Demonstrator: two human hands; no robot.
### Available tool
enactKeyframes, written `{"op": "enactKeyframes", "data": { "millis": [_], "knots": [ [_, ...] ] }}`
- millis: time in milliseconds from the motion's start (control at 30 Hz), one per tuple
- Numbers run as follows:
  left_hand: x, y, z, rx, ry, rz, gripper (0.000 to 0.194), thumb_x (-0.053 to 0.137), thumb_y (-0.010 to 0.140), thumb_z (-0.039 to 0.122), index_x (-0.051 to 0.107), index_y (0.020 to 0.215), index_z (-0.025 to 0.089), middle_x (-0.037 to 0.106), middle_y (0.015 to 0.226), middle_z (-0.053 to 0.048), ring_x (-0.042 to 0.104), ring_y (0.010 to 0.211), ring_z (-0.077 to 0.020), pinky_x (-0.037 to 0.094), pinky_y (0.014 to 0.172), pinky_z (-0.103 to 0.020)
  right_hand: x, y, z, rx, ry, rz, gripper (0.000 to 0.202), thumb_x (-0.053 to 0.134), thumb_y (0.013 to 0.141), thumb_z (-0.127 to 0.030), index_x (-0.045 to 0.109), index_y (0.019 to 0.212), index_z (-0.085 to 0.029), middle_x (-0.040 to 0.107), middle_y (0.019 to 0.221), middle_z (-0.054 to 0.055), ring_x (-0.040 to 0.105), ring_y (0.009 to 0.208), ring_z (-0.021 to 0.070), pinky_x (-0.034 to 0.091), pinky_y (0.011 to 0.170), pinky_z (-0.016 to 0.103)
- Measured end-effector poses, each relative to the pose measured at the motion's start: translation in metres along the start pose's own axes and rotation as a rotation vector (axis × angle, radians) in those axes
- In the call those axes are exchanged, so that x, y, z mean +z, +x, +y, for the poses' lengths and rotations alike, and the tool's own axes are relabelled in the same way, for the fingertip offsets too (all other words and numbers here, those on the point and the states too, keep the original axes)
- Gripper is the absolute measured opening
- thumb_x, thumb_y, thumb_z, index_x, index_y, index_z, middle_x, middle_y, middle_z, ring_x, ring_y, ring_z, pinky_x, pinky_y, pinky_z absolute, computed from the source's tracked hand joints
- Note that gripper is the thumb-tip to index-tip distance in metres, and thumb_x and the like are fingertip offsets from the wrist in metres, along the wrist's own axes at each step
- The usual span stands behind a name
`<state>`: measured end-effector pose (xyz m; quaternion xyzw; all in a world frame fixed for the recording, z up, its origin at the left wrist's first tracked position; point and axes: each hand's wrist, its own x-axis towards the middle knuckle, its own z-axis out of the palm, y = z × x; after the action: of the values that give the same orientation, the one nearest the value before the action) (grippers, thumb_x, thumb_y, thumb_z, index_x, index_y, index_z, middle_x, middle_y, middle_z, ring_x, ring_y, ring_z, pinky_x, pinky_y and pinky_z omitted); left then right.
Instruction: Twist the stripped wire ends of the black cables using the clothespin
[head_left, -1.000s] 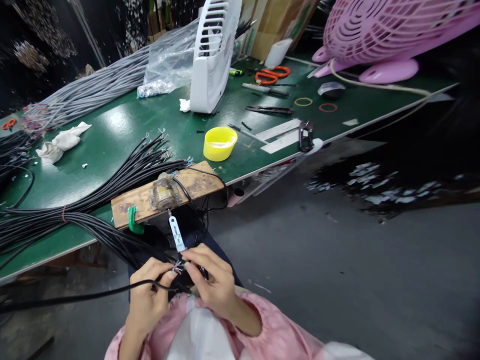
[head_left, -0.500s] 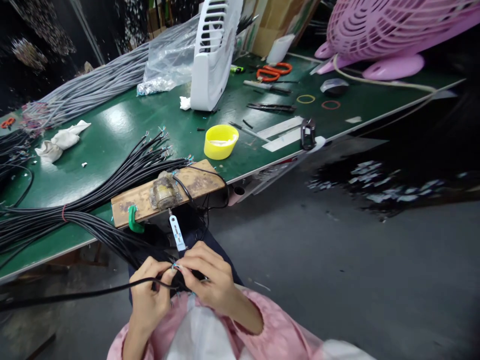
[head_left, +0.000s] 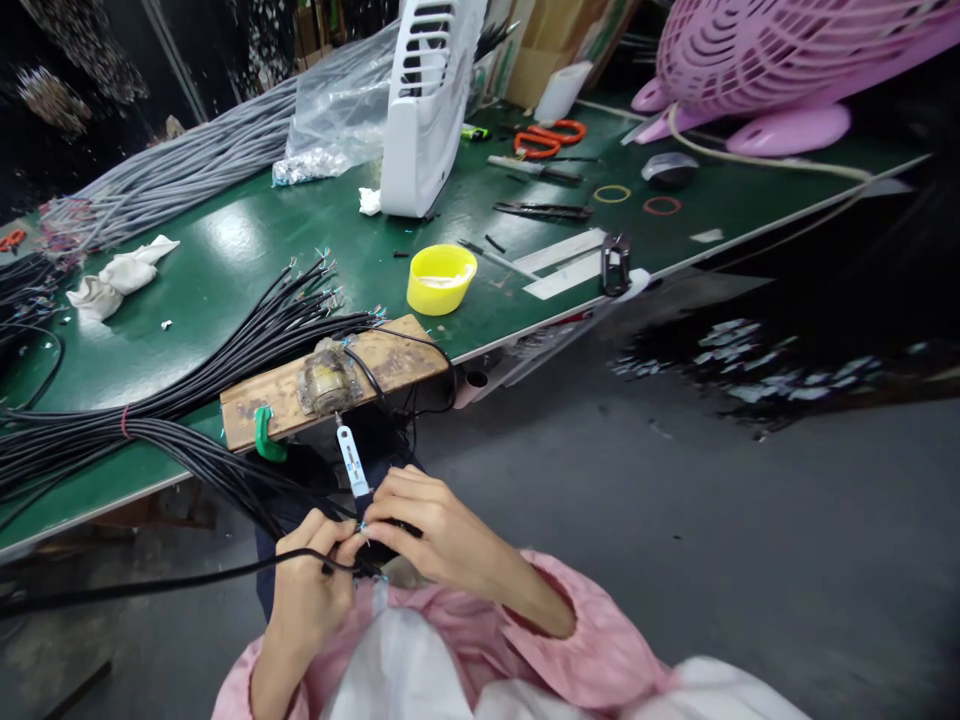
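A black cable (head_left: 150,583) is pinched by the left hand (head_left: 307,590); its stripped wire ends (head_left: 365,527) (tiny) are gripped by the right hand (head_left: 427,530) fingers, kept steady close together.

Two hands, the left hand (head_left: 307,590) and right hand (head_left: 431,530), are seen. Beyond the grip, one wooden block (head_left: 330,380), one yellow bowl (head_left: 441,278), two rubber bands (head_left: 612,194), one orange scissors (head_left: 546,138) and two fans are counted: white fan (head_left: 427,100), pink fan (head_left: 765,60).
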<state>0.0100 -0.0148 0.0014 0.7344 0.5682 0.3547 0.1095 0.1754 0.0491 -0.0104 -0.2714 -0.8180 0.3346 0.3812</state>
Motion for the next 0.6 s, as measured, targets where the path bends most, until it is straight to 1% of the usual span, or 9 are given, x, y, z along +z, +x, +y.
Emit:
{"op": "enactKeyframes", "data": {
  "millis": [100, 200, 300, 367, 433, 500, 567, 600],
  "knots": [
    [0.003, -0.001, 0.0, 0.02, 0.042, 0.0, 0.019, 0.051, 0.09, 0.012, 0.064, 0.076, 0.015, 0.058, 0.06, 0.0, 0.056, 0.048, -0.0103, 0.042, 0.047, -0.019, 0.011, -0.001, -0.002, 0.092, -0.034, 0.093, 0.022, 0.06, 0.089, -0.017, 0.065, 0.068, -0.014, 0.066, 0.068, 0.004, 0.058, 0.064, 0.0161, 0.042, 0.065, 0.03],
    [0.006, -0.002, -0.001, 0.03, 0.063, 0.019, 0.02, 0.05, 0.091, 0.013, 0.063, 0.076, 0.015, 0.057, 0.06, 0.0, 0.055, 0.048, -0.0108, 0.041, 0.046, -0.02, 0.021, -0.002, -0.006, 0.178, -0.04, 0.203, 0.021, 0.058, 0.08, -0.006, 0.063, 0.063, -0.016, 0.063, 0.062, 0.002, 0.054, 0.058, 0.0147, 0.043, 0.063, 0.029],
    [0.008, -0.002, -0.002, 0.036, 0.063, 0.039, 0.018, 0.051, 0.091, 0.013, 0.063, 0.078, 0.014, 0.056, 0.06, 0.0, 0.055, 0.048, -0.0107, 0.04, 0.046, -0.02, 0.025, -0.002, -0.009, 0.248, 0.053, 0.26, 0.021, 0.054, 0.075, -0.004, 0.062, 0.06, -0.017, 0.061, 0.06, 0.001, 0.053, 0.057, 0.0142, 0.043, 0.061, 0.028],
    [0.007, -0.002, -0.002, 0.029, 0.034, 0.038, 0.016, 0.052, 0.09, 0.013, 0.063, 0.078, 0.015, 0.057, 0.061, 0.0, 0.056, 0.049, -0.0104, 0.041, 0.047, -0.019, 0.025, -0.002, -0.006, 0.327, 0.197, 0.273, 0.02, 0.054, 0.072, -0.006, 0.063, 0.058, -0.017, 0.062, 0.059, 0.001, 0.053, 0.057, 0.014, 0.041, 0.058, 0.027],
    [0.006, -0.002, -0.002, 0.021, -0.006, 0.042, 0.014, 0.054, 0.09, 0.014, 0.063, 0.079, 0.015, 0.058, 0.062, 0.0, 0.057, 0.05, -0.0097, 0.042, 0.048, -0.018, 0.024, -0.001, 0.0, 0.465, 0.452, 0.232, 0.015, 0.057, 0.068, -0.01, 0.064, 0.056, -0.017, 0.061, 0.059, 0.001, 0.052, 0.055, 0.0133, 0.04, 0.054, 0.026],
    [0.004, -0.001, -0.003, 0.023, -0.041, 0.046, 0.012, 0.057, 0.09, 0.016, 0.064, 0.079, 0.016, 0.059, 0.063, 0.001, 0.057, 0.05, -0.0089, 0.043, 0.049, -0.017, 0.024, 0.002, 0.009, 0.612, 0.771, 0.124, 0.009, 0.063, 0.063, -0.016, 0.066, 0.054, -0.016, 0.06, 0.056, 0.001, 0.05, 0.052, 0.0119, 0.038, 0.052, 0.025],
    [0.002, 0.0, -0.004, 0.029, -0.062, 0.041, 0.013, 0.058, 0.09, 0.018, 0.065, 0.079, 0.017, 0.06, 0.063, 0.001, 0.057, 0.05, -0.0086, 0.044, 0.049, -0.017, 0.027, 0.007, 0.016, 0.695, 0.999, 0.019, 0.013, 0.069, 0.06, -0.025, 0.066, 0.052, -0.015, 0.058, 0.051, 0.0, 0.048, 0.048, 0.0107, 0.037, 0.049, 0.024],
    [0.001, 0.0, -0.005, 0.031, -0.067, 0.039, 0.014, 0.058, 0.09, 0.019, 0.065, 0.079, 0.017, 0.06, 0.063, 0.001, 0.057, 0.051, -0.0087, 0.044, 0.05, -0.017, 0.029, 0.009, 0.019, 0.707, 1.056, -0.013, 0.018, 0.071, 0.058, -0.03, 0.065, 0.051, -0.015, 0.057, 0.049, -0.001, 0.047, 0.046, 0.0102, 0.036, 0.048, 0.024]
  ]
}}
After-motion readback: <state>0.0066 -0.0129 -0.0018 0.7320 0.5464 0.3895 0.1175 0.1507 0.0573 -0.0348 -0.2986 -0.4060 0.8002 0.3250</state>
